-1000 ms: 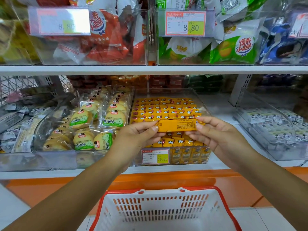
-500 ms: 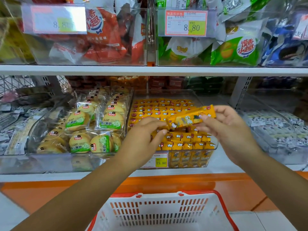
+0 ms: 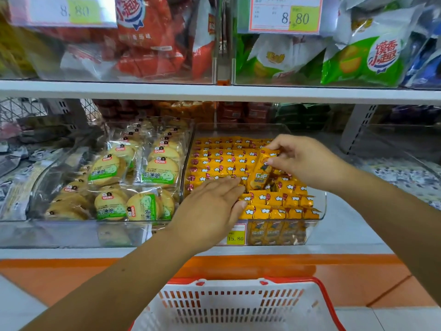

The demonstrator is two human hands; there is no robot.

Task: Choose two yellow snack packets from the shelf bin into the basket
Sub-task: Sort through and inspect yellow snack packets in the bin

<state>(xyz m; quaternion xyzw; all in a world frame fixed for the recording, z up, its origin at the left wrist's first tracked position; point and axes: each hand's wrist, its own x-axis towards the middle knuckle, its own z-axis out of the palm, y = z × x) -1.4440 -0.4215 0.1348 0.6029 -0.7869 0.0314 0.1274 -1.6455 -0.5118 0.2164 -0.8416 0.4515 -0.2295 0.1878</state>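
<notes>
At 6 o'clock the basket (image 3: 233, 316) is cut off by the lower edge, its inside hidden. Beyond it the left hand (image 3: 212, 206) lies flat, fingers straight, on the packets (image 3: 222, 158) in the bin (image 3: 319, 206), half covering the tag (image 3: 236, 238). At its 2 o'clock the right hand (image 3: 303, 161) pinches the top end of one packet (image 3: 261, 173) just above the rows; the packet's print is blurred.

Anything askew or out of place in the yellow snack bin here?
Only one packet: it stands tilted on end above the flat rows, pinched by the right hand. The packets just beneath it look jumbled. Nothing spilled or torn shows.
</notes>
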